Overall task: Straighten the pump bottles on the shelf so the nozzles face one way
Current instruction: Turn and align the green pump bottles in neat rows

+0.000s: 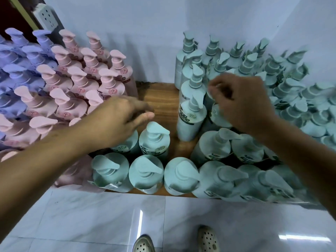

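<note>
Leftmost, lilac plastic pump bottles (16, 57) packed in rows, then pink plastic pump bottles (76, 77) tight beside them, nozzles mostly turned to the right. Next, left hand (120, 119) stretched out past the pink rows, fingers straight and loose, grasping nothing, fingertips just above the pump head of a squat teal pump bottle (154, 142) standing upright near the front. Behind that, bare strip of brown wooden shelf (158, 95) between the pink group and the teal one. Along the front edge, front row of teal bottles (145, 173), nozzles to the right. Further right, tall pale-teal bottle (190, 120) upright at the edge of the bare strip. Just beside it, right hand (241, 106), blurred, fingers curled, fingertips pinching the pale pump top of a half-hidden teal bottle (219, 116). Far right, crowd of teal bottles (294, 91) against the white wall (145, 24), nozzles facing mixed ways. Below the shelf, grey marble floor tiles (91, 215) and two pale perforated clogs (207, 239)
</note>
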Motion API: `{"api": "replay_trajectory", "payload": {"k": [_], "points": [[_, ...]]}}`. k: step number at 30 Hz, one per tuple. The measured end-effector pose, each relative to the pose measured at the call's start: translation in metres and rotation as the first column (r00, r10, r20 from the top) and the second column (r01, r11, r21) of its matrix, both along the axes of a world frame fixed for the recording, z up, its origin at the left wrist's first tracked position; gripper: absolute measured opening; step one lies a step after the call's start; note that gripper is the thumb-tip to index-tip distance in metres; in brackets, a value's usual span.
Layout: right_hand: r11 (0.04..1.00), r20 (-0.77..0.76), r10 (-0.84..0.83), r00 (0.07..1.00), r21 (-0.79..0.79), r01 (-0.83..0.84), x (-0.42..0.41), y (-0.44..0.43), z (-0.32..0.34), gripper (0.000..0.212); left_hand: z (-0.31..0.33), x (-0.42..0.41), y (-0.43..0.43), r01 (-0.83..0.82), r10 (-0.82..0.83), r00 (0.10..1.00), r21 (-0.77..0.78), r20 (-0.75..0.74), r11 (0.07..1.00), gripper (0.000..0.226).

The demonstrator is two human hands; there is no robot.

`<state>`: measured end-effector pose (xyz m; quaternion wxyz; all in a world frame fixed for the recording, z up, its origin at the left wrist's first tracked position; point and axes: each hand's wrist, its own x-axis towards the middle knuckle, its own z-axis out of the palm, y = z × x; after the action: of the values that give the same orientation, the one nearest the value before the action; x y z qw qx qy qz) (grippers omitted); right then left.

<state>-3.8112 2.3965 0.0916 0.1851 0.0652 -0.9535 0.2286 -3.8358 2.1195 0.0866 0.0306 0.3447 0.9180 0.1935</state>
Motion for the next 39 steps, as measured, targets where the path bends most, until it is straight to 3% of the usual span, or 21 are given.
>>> {"api": "replay_trajectory", "payload": {"k": [3,5,7,9,12,15,19,23,28,35,39], "points": [[0.928,0.138,-0.268,0.953,0.303,0.217,-0.008,0.046,-0.003,0.047,0.000,-0.010,0.047,-0.013,0.012,1.000,0.114,0.007,0.993,0.032],[0.864,0.250,-0.344,0.905,0.461,0.201,-0.015,0.055,-0.009,0.064,-0.005,-0.021,0.081,-0.012,0.008,0.999,0.113,0.031,0.993,0.040],[0.843,0.318,-0.358,0.878,0.514,0.157,-0.022,0.052,-0.015,0.067,-0.013,-0.031,0.110,-0.041,0.038,0.998,0.064,0.047,0.997,0.051],[0.851,0.364,-0.354,0.862,0.507,0.135,-0.028,0.045,-0.018,0.057,-0.022,-0.036,0.130,-0.053,0.053,0.999,-0.004,0.008,0.999,0.054],[0.861,0.390,-0.326,0.861,0.498,0.101,-0.028,0.036,-0.015,0.045,-0.033,-0.038,0.143,-0.064,0.059,0.996,-0.071,-0.072,0.995,0.042],[0.829,0.422,-0.309,0.852,0.558,0.025,-0.026,0.030,-0.015,0.039,-0.039,-0.041,0.144,-0.121,0.118,0.990,-0.031,-0.083,0.992,0.030],[0.858,0.464,-0.185,0.866,0.505,-0.087,-0.029,0.025,-0.017,0.013,-0.037,-0.050,0.128,-0.254,0.253,0.967,0.072,0.020,0.965,0.019],[0.902,0.443,-0.089,0.892,0.415,-0.116,-0.032,0.024,-0.020,0.026,-0.034,-0.065,0.102,-0.420,0.412,0.907,0.116,0.091,0.900,0.014],[0.916,0.421,0.013,0.907,0.358,-0.180,-0.040,0.017,-0.019,0.028,-0.026,-0.079,0.075,-0.524,0.523,0.851,0.087,0.034,0.847,0.029],[0.881,0.412,0.171,0.895,0.343,-0.326,-0.037,-0.002,-0.017,0.029,-0.028,-0.086,0.035,-0.625,0.624,0.781,-0.010,-0.026,0.781,0.031],[0.891,0.412,0.223,0.884,0.281,-0.356,-0.033,-0.016,-0.021,0.025,-0.033,-0.088,0.029,-0.607,0.604,0.791,-0.009,-0.092,0.794,0.048]]}}
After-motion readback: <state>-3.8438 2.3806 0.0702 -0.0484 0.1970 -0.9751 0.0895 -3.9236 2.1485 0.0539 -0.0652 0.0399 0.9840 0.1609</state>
